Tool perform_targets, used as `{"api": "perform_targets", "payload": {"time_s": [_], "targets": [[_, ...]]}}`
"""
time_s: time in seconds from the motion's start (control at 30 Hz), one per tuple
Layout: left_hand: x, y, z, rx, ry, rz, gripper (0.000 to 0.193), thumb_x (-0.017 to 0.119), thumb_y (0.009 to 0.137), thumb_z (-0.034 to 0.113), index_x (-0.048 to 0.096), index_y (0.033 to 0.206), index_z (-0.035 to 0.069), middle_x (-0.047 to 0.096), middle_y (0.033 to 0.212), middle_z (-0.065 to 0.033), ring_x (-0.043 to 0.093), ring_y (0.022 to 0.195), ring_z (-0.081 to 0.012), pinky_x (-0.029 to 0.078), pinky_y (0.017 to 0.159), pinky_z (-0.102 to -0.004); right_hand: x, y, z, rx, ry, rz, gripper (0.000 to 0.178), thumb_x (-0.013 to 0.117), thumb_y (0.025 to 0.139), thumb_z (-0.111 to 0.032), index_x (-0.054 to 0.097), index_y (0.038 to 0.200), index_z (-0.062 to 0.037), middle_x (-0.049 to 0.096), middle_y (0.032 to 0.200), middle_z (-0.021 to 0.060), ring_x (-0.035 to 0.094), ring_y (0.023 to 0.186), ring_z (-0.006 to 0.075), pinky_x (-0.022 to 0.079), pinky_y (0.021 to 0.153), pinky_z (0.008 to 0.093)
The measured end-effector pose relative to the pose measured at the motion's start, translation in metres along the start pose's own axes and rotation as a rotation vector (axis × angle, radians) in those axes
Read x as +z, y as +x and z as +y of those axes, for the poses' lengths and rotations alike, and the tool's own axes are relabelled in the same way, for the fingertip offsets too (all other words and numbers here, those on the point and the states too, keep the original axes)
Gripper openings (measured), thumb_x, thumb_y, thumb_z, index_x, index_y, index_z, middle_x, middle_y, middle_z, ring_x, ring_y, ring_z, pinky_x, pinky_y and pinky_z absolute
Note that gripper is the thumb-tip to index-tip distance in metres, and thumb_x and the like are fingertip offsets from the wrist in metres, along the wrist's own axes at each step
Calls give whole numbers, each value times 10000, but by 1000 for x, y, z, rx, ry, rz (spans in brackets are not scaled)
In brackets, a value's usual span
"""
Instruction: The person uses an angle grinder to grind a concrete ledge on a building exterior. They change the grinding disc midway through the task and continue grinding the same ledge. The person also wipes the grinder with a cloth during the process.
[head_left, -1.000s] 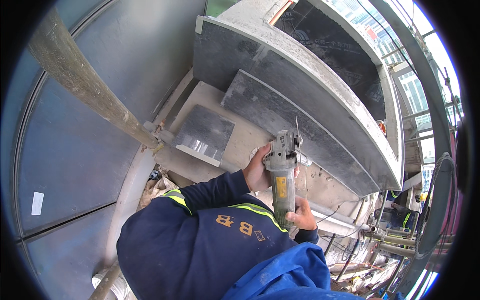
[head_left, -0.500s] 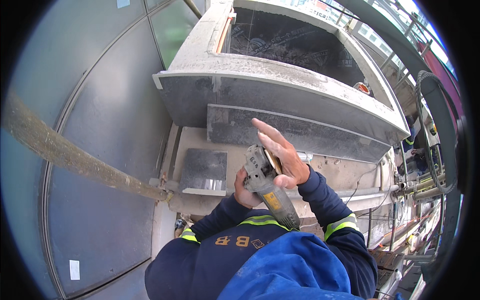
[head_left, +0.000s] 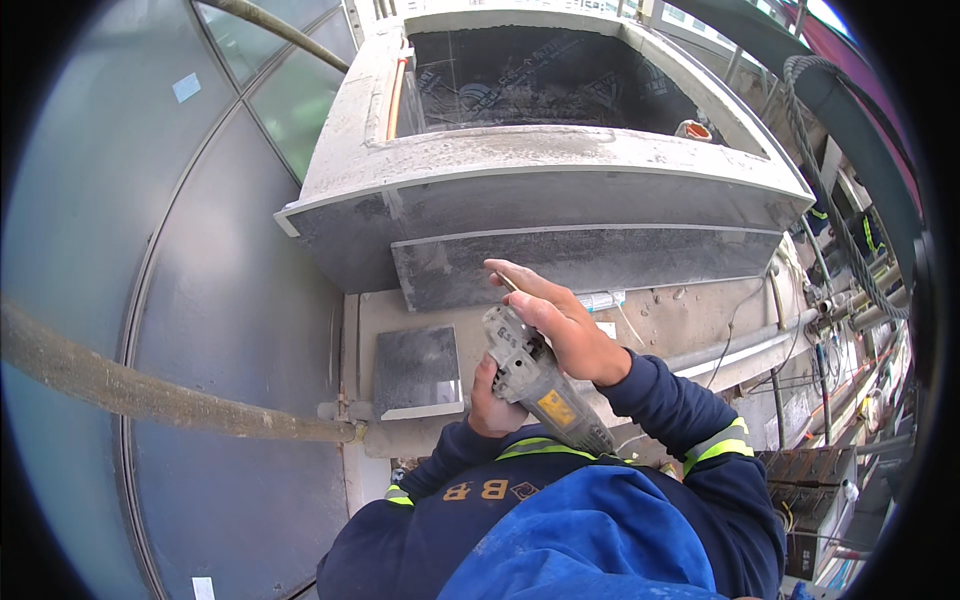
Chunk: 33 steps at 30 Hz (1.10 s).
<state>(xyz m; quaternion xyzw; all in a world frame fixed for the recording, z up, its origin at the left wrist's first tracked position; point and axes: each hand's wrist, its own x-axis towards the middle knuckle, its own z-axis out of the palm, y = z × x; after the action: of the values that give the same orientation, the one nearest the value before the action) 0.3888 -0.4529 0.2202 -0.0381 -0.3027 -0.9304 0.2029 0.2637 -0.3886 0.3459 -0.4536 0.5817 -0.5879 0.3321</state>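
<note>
So the angle grinder (head_left: 548, 388) is right in front of the wearer's chest, head tipped toward 11 o'clock and back end down at 5. Left hand (head_left: 492, 400) comes in from about 8 o'clock, and its grip is wrapped around the front of the grinder body, thumb up. Right hand (head_left: 565, 328) reaches in from 4 o'clock, fingers pretty straight over the disc (head_left: 507, 283), thumb near its edge. Can't tell if that grip is pinched on the disc or only lying against it.

Around the grinder: a small dark slab (head_left: 416, 366) lies on the ledge at 9 o'clock, a long dark slab (head_left: 620, 252) at 1 o'clock runs along the front of a concrete trough (head_left: 345, 150), and a pale tube (head_left: 600, 301) sits nearer in, also at 1. Way out at 9 there's a grubby scaffold pole (head_left: 180, 390).
</note>
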Motion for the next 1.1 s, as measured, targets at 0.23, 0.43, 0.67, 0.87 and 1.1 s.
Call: {"api": "perform_targets", "payload": {"time_s": [0.23,0.43,0.67,0.87,1.1], "targets": [[16,9,-7,15,-14,81,766,403,1023,592,356,1546,33,533,1444,-151,592,1262,-305,476,1070,-478,-14,-7,-12,26,21,17,655,467,1043,-394,429,1552,16,593,1376,182,537,1253,237,398,1084,354],[17,10,-4,4,9,46,750,399,1040,604,398,1515,23,564,1392,-141,626,1192,-298,503,1026,-466,-17,-7,-11,111,100,-8,664,426,1045,-442,409,1588,-60,544,1448,191,524,1274,255,400,1082,380],[26,5,-2,62,85,72,776,379,1032,656,405,1519,53,575,1378,-127,635,1178,-299,511,1014,-471,-15,-3,-6,59,149,-67,681,470,1049,-438,412,1565,4,562,1443,197,520,1328,251,396,1115,366],[49,15,-21,175,-165,310,851,314,997,750,371,1574,127,487,1500,-130,541,1347,-298,481,1096,-486,-33,-2,-2,-271,-121,-246,763,602,956,-476,487,1511,35,479,1548,270,464,1434,383,357,1175,465],[9,31,-28,132,-255,199,932,297,907,886,578,1379,133,692,1101,-151,699,928,-347,579,816,-528,-117,-29,23,-454,-282,-452,754,729,852,-554,658,1329,26,581,1453,223,513,1391,428,377,1148,548]]}}
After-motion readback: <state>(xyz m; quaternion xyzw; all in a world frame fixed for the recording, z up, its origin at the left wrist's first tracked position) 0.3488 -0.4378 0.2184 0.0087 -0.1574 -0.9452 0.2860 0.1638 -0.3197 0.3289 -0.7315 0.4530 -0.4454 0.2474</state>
